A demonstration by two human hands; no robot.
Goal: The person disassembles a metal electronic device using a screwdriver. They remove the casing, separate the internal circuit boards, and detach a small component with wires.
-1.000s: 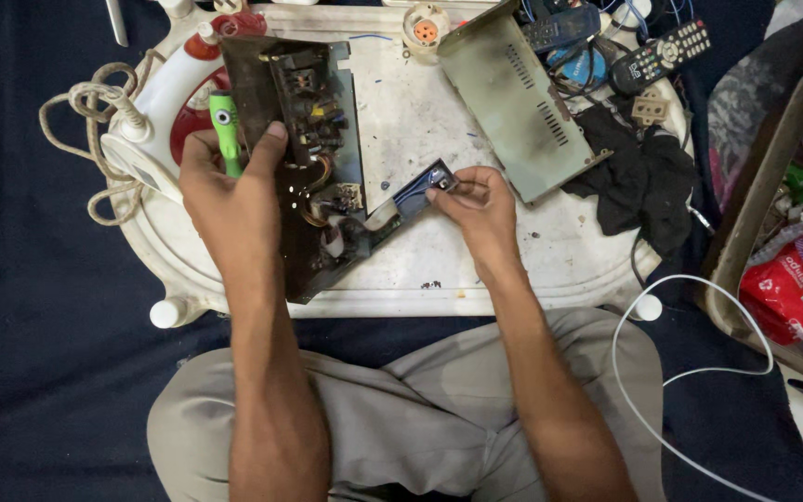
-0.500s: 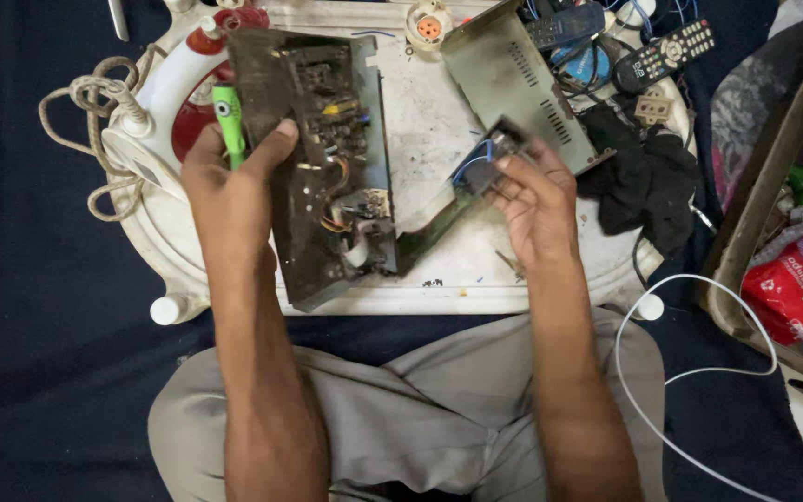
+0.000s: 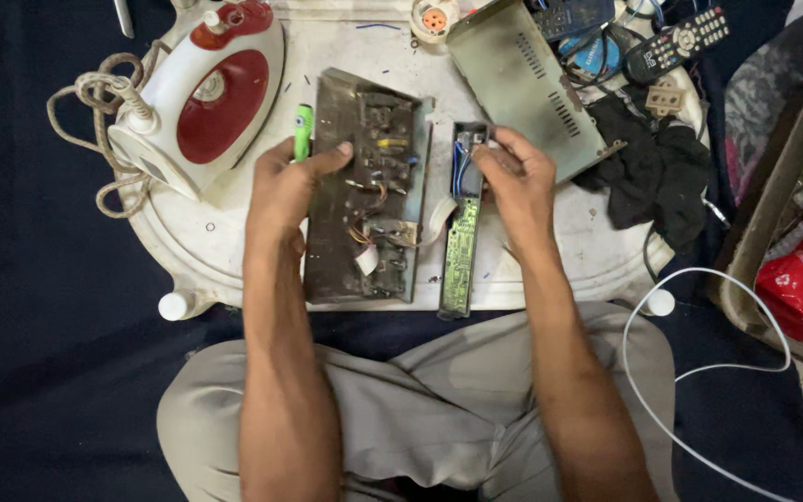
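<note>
The left hand (image 3: 283, 191) grips the left edge of a brown rectangular circuit board (image 3: 367, 191) lying flat on the round white counter (image 3: 192, 244). Just beside it, the right hand (image 3: 516, 181) pinches the top of a narrow green circuit strip (image 3: 461, 246). A red-and-white clothes iron (image 3: 204, 98) sits to the left.

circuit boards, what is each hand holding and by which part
Left hand grips the large board by its upper left edge; right hand fingers pinch the narrow green board at its top end.
</note>
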